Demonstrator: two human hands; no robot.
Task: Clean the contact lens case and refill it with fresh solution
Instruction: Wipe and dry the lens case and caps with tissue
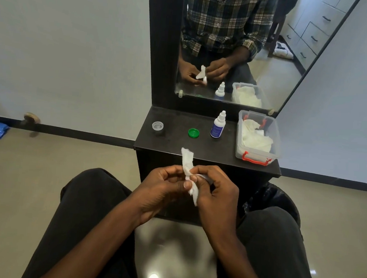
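Note:
A twisted white tissue (187,160) is held over my lap, in front of the dark shelf (177,145). My left hand (163,187) grips its lower part with curled fingers. My right hand (216,192) pinches it from the right. What the tissue wraps is hidden, though the mirror shows a small white piece at its tip. On the shelf stand a clear lens case cup (157,126), a green cap (193,133) and a white solution bottle with a blue label (218,126).
A clear plastic box with red handles (256,158) holds crumpled tissues at the shelf's right end. A mirror (234,44) rises behind the shelf. My dark-trousered knees flank the cabinet, and a black bag (268,196) sits by my right knee.

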